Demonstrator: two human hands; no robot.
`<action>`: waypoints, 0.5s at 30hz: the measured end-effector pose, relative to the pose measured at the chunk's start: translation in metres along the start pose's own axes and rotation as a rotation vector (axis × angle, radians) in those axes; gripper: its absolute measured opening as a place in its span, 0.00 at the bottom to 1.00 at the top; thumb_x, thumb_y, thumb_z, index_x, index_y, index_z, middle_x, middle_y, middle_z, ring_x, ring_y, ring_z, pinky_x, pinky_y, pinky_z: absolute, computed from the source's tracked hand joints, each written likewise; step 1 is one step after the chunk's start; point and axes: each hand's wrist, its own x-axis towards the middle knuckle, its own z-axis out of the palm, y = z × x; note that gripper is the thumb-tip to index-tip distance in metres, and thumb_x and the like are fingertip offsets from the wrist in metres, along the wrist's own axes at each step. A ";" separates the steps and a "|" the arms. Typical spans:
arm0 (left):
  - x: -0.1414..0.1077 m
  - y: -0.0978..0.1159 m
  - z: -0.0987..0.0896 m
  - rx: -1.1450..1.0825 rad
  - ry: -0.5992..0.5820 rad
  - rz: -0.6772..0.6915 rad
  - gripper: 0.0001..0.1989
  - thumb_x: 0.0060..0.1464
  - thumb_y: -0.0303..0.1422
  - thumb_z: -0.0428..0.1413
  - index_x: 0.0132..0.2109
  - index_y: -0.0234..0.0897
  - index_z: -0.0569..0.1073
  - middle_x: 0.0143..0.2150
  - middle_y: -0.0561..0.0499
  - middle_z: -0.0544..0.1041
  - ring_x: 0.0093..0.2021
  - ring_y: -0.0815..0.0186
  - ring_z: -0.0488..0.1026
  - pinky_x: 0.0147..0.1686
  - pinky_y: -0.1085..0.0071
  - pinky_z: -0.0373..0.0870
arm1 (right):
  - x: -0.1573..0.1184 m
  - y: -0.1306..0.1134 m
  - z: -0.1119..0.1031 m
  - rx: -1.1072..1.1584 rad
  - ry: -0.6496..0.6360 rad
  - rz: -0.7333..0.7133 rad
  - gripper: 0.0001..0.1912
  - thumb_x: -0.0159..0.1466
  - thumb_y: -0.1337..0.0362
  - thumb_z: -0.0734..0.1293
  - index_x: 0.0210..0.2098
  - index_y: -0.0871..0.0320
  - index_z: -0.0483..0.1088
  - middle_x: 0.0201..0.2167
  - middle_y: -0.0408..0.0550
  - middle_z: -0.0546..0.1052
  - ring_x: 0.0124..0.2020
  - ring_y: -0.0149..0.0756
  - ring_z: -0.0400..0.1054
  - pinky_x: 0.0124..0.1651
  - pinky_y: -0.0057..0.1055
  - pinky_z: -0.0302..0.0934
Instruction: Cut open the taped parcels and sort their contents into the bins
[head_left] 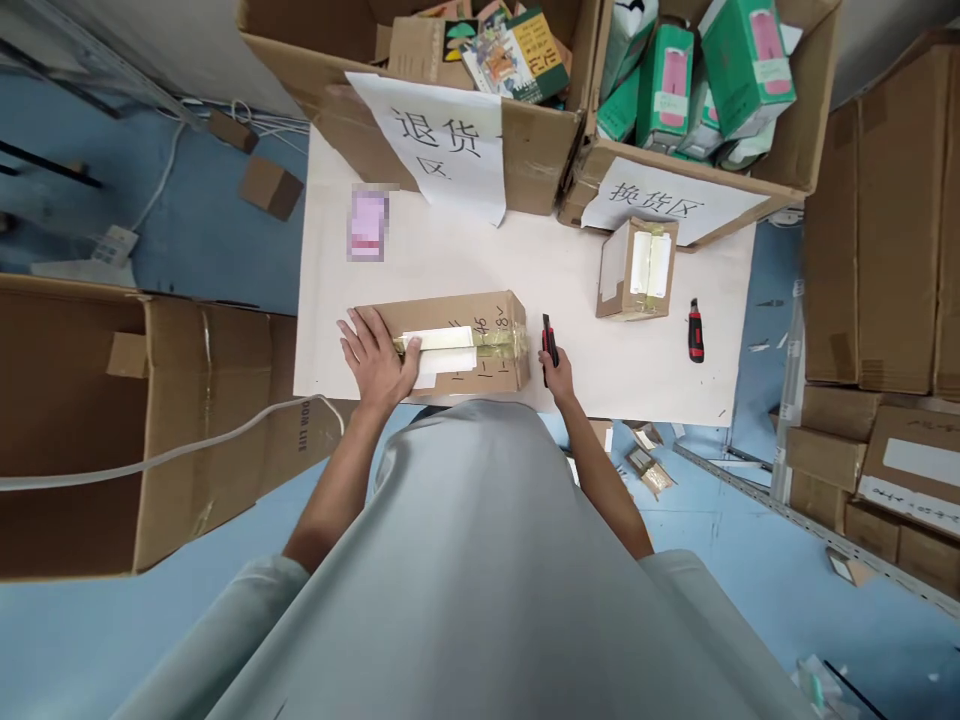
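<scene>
signs [450, 150] beyond the carton [450, 345] (退货区, 换货区); my left hand [380, 368] spreads flat on it, right hand [556, 376] grips a cutter [549, 345].

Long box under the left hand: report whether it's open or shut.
Shut: the long box has no raised flaps, and tape along its middle.

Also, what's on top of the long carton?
On the long carton: the left hand, white labels, tape and handwritten marks. The surface directly beneath the left hand is covered.

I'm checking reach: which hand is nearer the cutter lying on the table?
The right hand: left of the lying cutter, gripping another cutter. The left hand is farther left, on the long box.
</scene>
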 end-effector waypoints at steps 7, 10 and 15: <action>0.018 -0.067 -0.035 -0.252 -0.086 0.019 0.65 0.63 0.77 0.38 0.87 0.34 0.36 0.89 0.46 0.30 0.88 0.42 0.30 0.85 0.53 0.35 | -0.022 -0.060 0.028 0.063 -0.066 -0.066 0.24 0.71 0.42 0.62 0.51 0.56 0.72 0.51 0.54 0.82 0.52 0.43 0.75 0.59 0.39 0.71; 0.020 -0.072 -0.023 -0.340 -0.127 0.026 0.66 0.64 0.76 0.41 0.86 0.30 0.35 0.89 0.40 0.30 0.88 0.44 0.31 0.85 0.54 0.35 | -0.035 -0.085 0.020 0.012 0.057 -0.128 0.25 0.72 0.44 0.60 0.53 0.57 0.73 0.51 0.55 0.83 0.53 0.44 0.75 0.60 0.41 0.71; 0.034 -0.036 0.015 -0.463 -0.267 0.085 0.57 0.67 0.70 0.44 0.87 0.38 0.40 0.88 0.36 0.42 0.88 0.49 0.40 0.84 0.47 0.42 | -0.054 -0.125 -0.018 -0.110 0.267 -0.226 0.26 0.74 0.45 0.61 0.58 0.58 0.73 0.53 0.58 0.83 0.53 0.48 0.76 0.60 0.44 0.71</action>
